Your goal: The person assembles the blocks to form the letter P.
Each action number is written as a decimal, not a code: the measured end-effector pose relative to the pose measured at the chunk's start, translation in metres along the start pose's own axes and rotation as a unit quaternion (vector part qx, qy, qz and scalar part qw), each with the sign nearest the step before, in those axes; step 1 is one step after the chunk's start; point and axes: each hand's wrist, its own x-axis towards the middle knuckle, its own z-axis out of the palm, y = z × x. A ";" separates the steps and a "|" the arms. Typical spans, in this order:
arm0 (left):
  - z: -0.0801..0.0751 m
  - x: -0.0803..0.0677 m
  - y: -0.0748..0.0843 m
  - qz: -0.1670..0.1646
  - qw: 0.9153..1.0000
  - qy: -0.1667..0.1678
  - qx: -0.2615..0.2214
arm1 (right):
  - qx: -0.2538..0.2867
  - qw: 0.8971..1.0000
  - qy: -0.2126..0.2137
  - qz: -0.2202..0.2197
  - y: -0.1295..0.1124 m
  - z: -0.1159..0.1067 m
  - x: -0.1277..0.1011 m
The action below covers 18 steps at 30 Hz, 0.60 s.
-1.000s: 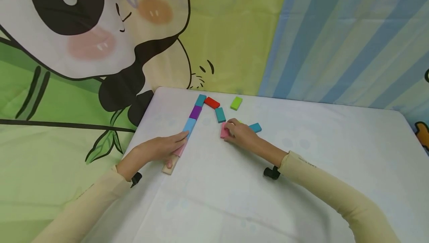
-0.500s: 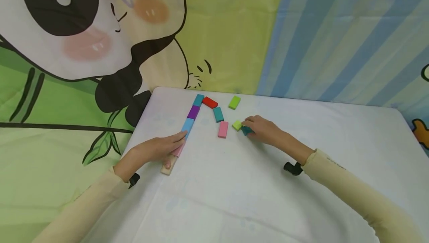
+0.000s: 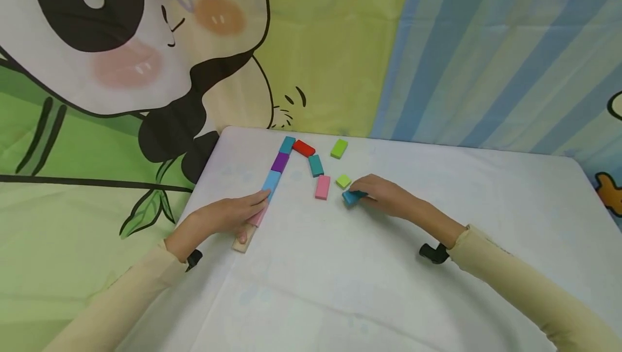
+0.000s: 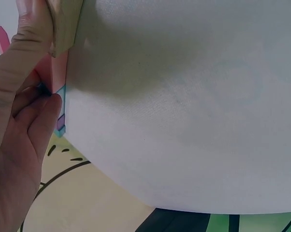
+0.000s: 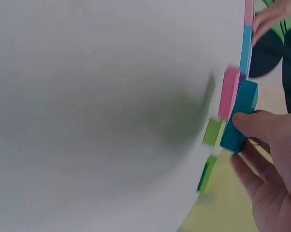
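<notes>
A straight row of flat blocks runs up the left side of the table: wooden block (image 3: 247, 239), pink block (image 3: 258, 217), light blue block (image 3: 272, 179), purple block (image 3: 279, 162) and teal block (image 3: 288, 144). My left hand (image 3: 224, 215) rests along its near part, fingers extended over the pink and light blue blocks, thumb on the wooden one. My right hand (image 3: 384, 195) pinches a blue block (image 5: 240, 116) between thumb and fingers, tilted close over the table. Beside it lie a lime green block (image 3: 343, 181) and a loose pink block (image 3: 323, 187).
Toward the back lie a red block (image 3: 304, 148), touching the row's far end, a loose teal block (image 3: 316, 166) and a green block (image 3: 339, 148). The white table (image 3: 437, 298) ends at a printed cloth backdrop (image 3: 340, 60).
My right hand has left the loose pink block, moved right and picked up the blue block, now turned toward the near side. My left hand stays on the row.
</notes>
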 end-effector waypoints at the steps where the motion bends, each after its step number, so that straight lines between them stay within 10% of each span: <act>1: -0.001 0.000 0.000 0.001 1.000 0.000 0.001 | 0.002 1.000 -0.002 -0.017 -0.006 0.003 0.003; 9: 0.003 0.001 -0.005 -0.006 1.000 -0.009 0.006 | -0.011 0.995 -0.080 -0.054 -0.044 0.030 0.040; 18: 0.004 0.002 -0.007 -0.005 1.000 -0.005 -0.005 | -0.069 0.993 -0.048 -0.082 -0.055 0.042 0.059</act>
